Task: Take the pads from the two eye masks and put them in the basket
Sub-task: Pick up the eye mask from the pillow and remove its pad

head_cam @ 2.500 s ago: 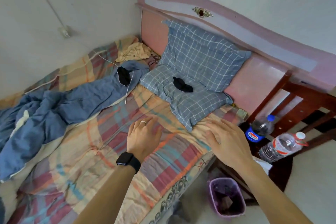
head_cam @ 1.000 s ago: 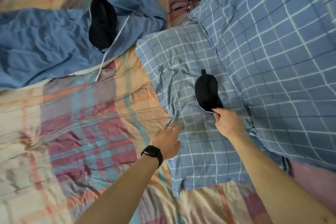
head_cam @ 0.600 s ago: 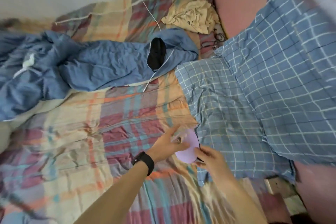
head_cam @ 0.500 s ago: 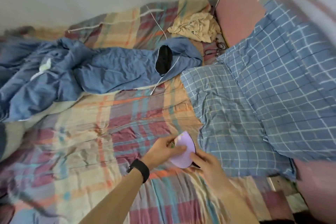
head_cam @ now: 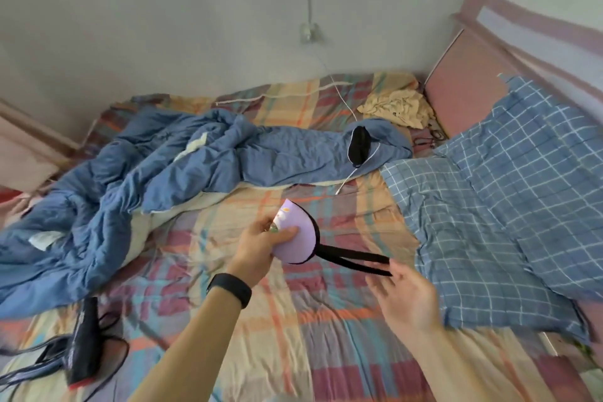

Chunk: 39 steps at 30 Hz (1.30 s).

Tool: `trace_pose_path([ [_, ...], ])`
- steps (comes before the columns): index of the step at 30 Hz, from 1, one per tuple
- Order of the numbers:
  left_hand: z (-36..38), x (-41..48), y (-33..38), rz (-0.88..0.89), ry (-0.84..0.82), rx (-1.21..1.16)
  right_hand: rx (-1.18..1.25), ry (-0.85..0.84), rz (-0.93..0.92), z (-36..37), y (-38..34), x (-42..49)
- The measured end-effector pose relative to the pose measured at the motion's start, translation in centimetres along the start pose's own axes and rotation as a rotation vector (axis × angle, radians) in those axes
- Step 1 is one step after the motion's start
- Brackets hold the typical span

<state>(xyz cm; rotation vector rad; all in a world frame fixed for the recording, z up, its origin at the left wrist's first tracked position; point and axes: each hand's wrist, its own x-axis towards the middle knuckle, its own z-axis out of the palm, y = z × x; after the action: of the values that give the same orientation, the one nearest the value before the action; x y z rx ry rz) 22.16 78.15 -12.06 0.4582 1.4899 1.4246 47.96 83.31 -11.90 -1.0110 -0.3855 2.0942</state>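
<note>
The left hand [head_cam: 257, 240] pinched the lilac eye mask [head_cam: 298, 235]; the right hand [head_cam: 406, 299] was open, holding nothing, beside its strap [head_cam: 355, 259]. Better feel for the pad's opening first.

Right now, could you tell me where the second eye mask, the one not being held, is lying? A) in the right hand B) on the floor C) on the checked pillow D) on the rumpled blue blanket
D: the second eye mask lies on the rumpled blue blanket, while the left hand holds the other mask.
</note>
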Motion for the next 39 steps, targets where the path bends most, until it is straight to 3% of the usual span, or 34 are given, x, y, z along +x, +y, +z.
trace_pose_path([
  [5,-1.9,-2.8,2.0,0.043,-0.094,0.006,0.015,-0.047,-0.046,4.7,0.8,-1.5],
  [11,-3.2,-4.8,3.8,-0.145,-0.143,0.019,-0.069,-0.072,-0.069,7.5,1.4,-2.0],
  [19,-3.5,-4.3,4.1,0.048,-0.037,0.109,-0.123,-0.034,-0.079,8.1,1.3,-1.3],
  [26,-3.5,-3.8,4.9,0.138,-0.009,0.236,0.004,-0.092,-0.026,7.0,0.5,-0.3],
  [34,-0.3,-3.8,6.5,0.309,-0.184,0.631,-0.793,-0.219,-0.277,10.1,0.3,0.2],
  [39,0.8,-3.8,7.3,0.38,-0.208,0.842,-1.21,-0.286,-0.397,11.9,-0.2,0.7],
])
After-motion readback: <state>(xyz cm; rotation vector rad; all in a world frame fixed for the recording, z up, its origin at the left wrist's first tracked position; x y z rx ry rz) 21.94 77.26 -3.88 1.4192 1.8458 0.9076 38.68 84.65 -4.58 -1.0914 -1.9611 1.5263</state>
